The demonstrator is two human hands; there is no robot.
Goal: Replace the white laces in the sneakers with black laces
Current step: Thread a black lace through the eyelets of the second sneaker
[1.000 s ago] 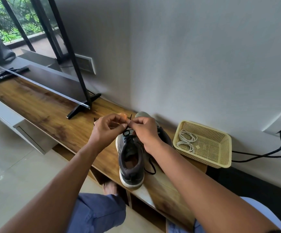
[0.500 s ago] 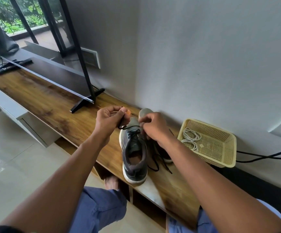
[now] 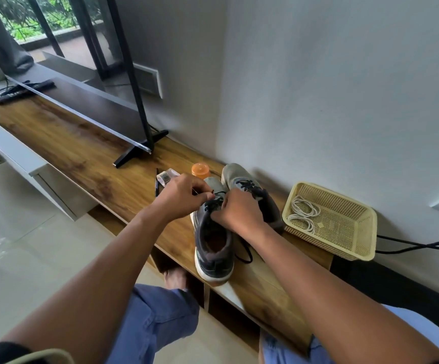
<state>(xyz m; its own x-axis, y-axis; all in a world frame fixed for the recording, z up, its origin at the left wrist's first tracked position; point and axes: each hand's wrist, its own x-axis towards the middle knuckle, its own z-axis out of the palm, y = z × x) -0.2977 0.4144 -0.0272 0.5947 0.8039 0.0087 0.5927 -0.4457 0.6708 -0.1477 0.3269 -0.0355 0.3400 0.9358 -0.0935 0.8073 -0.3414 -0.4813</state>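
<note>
Two grey sneakers stand side by side on the wooden shelf (image 3: 87,153), toes toward the wall. The near sneaker (image 3: 213,248) has a black lace (image 3: 214,203) threaded through its front eyelets. My left hand (image 3: 181,195) pinches one end of that lace at the sneaker's left side. My right hand (image 3: 235,211) rests curled on the tongue and grips the lace there; its fingertips are hidden. A loose black lace end (image 3: 244,253) trails on the shelf to the right. The far sneaker (image 3: 250,187) wears black laces. Two coiled white laces (image 3: 303,211) lie in the yellow basket (image 3: 355,243).
A TV (image 3: 87,101) on black feet stands at the left of the shelf. An orange cap (image 3: 200,170), a clear packet (image 3: 167,177) and a black pen lie behind my left hand. Black cables (image 3: 418,245) run along the wall at right. Remotes (image 3: 21,91) lie far left.
The camera has tilted, so the scene sits lower and left in view. My hands came down from the raised lace onto the near sneaker's eyelets; the left hand pulls its end leftward.
</note>
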